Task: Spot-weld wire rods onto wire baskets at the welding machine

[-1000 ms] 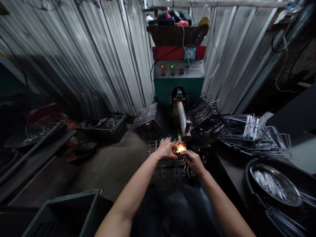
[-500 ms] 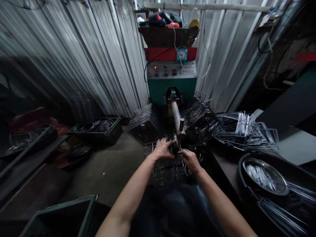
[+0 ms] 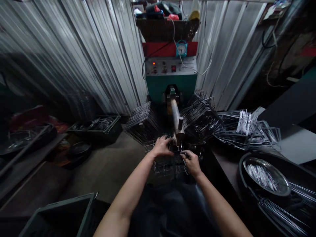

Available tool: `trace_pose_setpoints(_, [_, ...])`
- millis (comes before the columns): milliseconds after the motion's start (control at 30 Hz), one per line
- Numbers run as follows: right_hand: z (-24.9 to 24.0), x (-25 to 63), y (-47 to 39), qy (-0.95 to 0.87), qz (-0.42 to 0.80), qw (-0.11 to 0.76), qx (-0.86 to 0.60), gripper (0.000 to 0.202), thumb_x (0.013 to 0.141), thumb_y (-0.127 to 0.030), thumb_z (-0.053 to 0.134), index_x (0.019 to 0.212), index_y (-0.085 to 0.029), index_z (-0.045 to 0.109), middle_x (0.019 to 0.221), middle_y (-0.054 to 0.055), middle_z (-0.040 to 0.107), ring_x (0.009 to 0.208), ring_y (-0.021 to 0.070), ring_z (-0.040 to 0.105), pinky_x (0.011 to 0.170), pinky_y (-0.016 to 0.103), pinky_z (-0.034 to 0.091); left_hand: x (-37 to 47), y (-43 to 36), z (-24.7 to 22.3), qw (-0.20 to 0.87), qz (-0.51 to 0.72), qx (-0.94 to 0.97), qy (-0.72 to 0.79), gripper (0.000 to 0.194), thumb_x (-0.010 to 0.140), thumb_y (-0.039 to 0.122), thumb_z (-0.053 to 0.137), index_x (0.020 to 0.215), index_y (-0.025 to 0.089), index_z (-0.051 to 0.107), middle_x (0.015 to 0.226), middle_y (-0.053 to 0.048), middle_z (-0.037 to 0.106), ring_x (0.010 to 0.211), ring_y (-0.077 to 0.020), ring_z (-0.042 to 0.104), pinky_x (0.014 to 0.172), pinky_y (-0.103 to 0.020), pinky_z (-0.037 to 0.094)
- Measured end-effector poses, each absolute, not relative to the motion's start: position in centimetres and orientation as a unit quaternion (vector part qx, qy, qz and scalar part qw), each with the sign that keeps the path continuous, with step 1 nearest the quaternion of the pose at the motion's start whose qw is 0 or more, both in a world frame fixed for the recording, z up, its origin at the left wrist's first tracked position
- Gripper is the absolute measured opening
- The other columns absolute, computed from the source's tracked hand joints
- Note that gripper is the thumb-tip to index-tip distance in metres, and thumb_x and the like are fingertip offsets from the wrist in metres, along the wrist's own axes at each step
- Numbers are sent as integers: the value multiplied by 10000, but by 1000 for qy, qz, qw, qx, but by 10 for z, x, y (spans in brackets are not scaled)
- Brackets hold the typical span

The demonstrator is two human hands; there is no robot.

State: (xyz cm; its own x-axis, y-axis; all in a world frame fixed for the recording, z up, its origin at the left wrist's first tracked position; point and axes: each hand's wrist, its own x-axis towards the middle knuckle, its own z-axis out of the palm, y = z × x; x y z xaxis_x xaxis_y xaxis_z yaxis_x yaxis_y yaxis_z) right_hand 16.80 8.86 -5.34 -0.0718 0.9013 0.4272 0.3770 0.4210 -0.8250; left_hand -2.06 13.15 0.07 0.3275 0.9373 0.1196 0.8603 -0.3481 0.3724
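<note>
A wire basket [image 3: 163, 169] of thin shiny rods sits under the electrode head [image 3: 180, 132] of what looks like a spot welder [image 3: 171, 82]. My left hand [image 3: 162, 146] grips the basket's left side, its thumb reaching right toward the electrode tip. To the right and slightly lower, my right hand [image 3: 191, 161] is closed in a pinch at the basket's near right side. A short dark piece shows between the two hands; its kind is too dim to make out. Both hands partly hide the basket's upper edge.
Stacked wire panels flank the machine, one stack [image 3: 142, 123] left and another [image 3: 203, 120] right. At right, a metal bowl [image 3: 265, 176] of short rods sits in a black tub [image 3: 243, 172]. Green crates [image 3: 112, 126] stand on the left. A teal clock [image 3: 182, 49] hangs on the machine.
My right hand has shifted slightly right and down, still pinched. My left hand stays at the basket's left side. The whole view has tilted a little downward.
</note>
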Motion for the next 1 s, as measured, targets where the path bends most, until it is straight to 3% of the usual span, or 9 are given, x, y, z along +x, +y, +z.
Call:
trace_pose_setpoints(433, [-60, 168, 113, -658, 280, 489, -499, 204, 755, -352, 573, 781, -164, 646, 754, 48, 659, 702, 168, 599, 649, 271, 464, -17, 150, -4, 129, 158, 781, 590, 816, 506, 500, 734, 1241, 272, 462, 1316, -112, 425, 1213, -293, 403, 1009, -420, 312])
trace_pose_setpoints(533, [-77, 184, 82, -627, 300, 491, -525, 262, 776, -369, 539, 915, -164, 624, 885, 71, 663, 841, 197, 609, 750, 315, 474, -26, 148, -3, 160, 135, 795, 570, 901, 525, 595, 688, 1307, 280, 370, 1387, -130, 343, 1292, -300, 289, 1055, -502, 192])
trace_pose_setpoints(633, [-113, 214, 35, -612, 328, 484, -532, 285, 802, -384, 488, 964, -187, 615, 950, 76, 658, 934, 215, 600, 833, 365, 459, -51, 143, -7, 193, 97, 809, 546, 1060, 528, 647, 656, 1387, 289, 149, 1461, -167, 176, 1349, -316, 114, 1018, -629, 36])
trace_pose_setpoints(700, [-138, 233, 11, -570, 363, 494, -547, 301, 761, -395, 547, 991, -208, 598, 857, 53, 666, 816, 207, 628, 748, 348, 497, -71, 138, -14, 194, 74, 800, 562, 1141, 499, 642, 675, 1398, 261, 83, 1466, -202, 117, 1352, -329, 73, 987, -665, -2])
trace_pose_setpoints(767, [-153, 246, 1, -465, 408, 541, -570, 319, 728, -390, 598, 994, -218, 565, 759, 19, 647, 633, 166, 610, 586, 295, 509, -85, 134, -21, 186, 69, 783, 590, 1129, 491, 620, 692, 1392, 238, 130, 1456, -216, 143, 1346, -336, 104, 987, -666, 1])
trace_pose_setpoints(867, [-154, 253, 5, -259, 521, 610, -538, 305, 628, -335, 694, 869, -200, 564, 671, -17, 582, 499, 103, 523, 379, 191, 401, -88, 133, -29, 165, 104, 768, 611, 946, 535, 552, 698, 1333, 242, 296, 1421, -179, 268, 1320, -315, 214, 1019, -627, 72])
trace_pose_setpoints(1000, [-138, 254, 6, -108, 643, 611, -449, 287, 589, -229, 697, 854, -163, 607, 592, -46, 469, 473, 63, 450, 314, 128, 302, -82, 131, -32, 133, 150, 764, 614, 756, 550, 416, 714, 1228, 225, 440, 1347, -143, 386, 1275, -284, 308, 1035, -528, 205])
